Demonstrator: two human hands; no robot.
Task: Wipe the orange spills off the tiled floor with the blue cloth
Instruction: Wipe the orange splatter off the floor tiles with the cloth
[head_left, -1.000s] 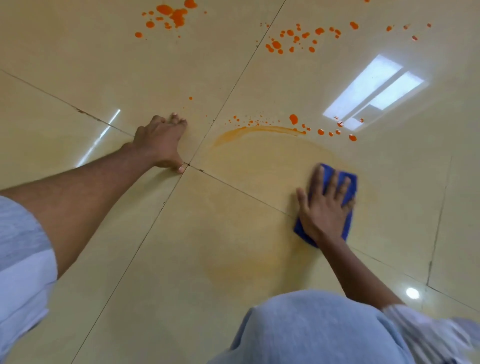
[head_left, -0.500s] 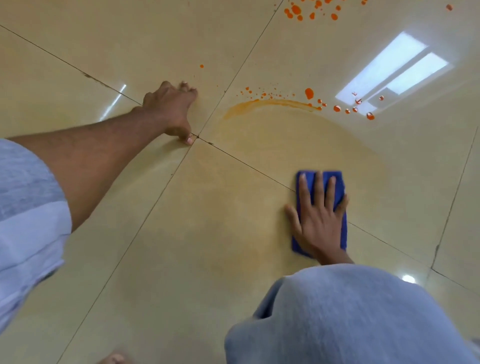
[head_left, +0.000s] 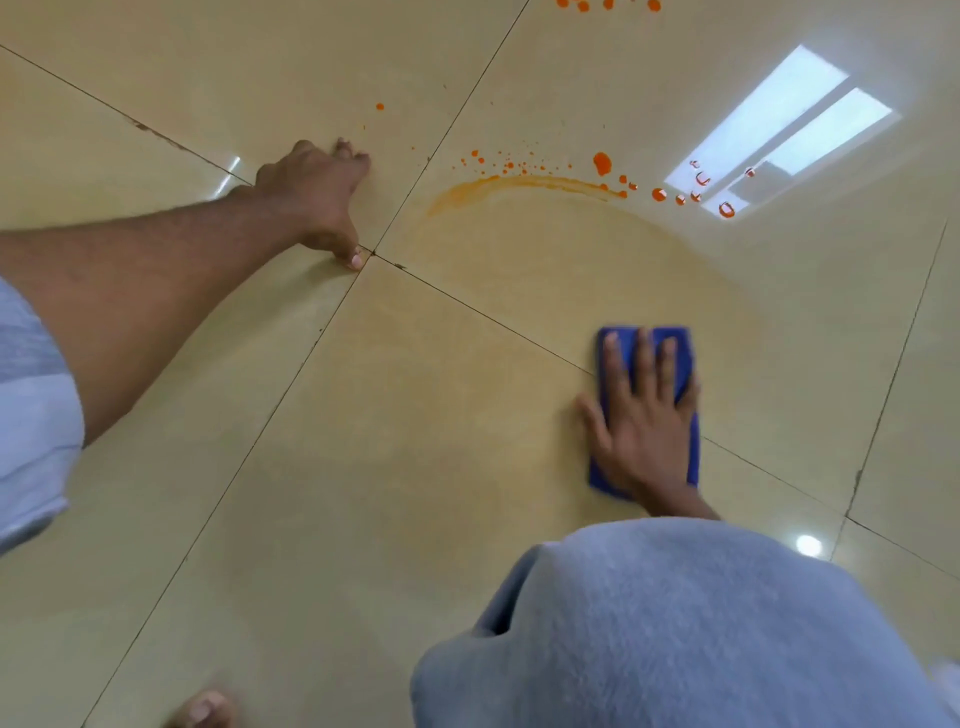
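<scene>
No text, label, brand, number or sign can be read anywhere in the view.

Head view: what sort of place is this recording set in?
Probably an indoor room; which kind is unclear. Glossy beige tiled floor with dark grout lines, a window reflection on it, and a ceiling-light glint.

right hand (head_left: 641, 431) flat on blue cloth (head_left: 680, 353), left hand (head_left: 317, 195) on tiled floor (head_left: 415, 467)
</scene>
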